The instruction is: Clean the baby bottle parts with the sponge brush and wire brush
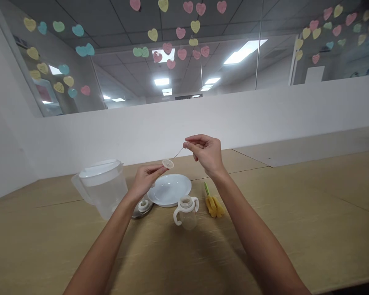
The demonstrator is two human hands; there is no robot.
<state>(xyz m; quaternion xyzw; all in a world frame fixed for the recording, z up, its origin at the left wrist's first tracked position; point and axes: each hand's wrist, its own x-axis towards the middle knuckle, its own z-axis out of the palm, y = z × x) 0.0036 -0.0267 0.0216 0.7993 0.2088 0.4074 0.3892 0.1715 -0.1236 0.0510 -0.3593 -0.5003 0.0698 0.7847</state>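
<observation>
My left hand [147,177] pinches a small round translucent disc [168,164] by its edge, above a white bowl [170,189]. Between the thumb and fingers of my right hand [204,150] is one end of a thin dark wire-like piece [177,155]; its other end reaches the disc. A clear bottle [188,217] with two white handles stands upright and uncapped in front of the bowl. To its right lies a yellow sponge brush [214,206] with a green handle.
A lidded translucent pitcher [103,188] stands at the left. Beside it, partly behind my left forearm, a white ring-shaped part [144,205] sits on a dark round dish [138,214]. The wooden table [295,213] meets a white wall [141,131] below windows.
</observation>
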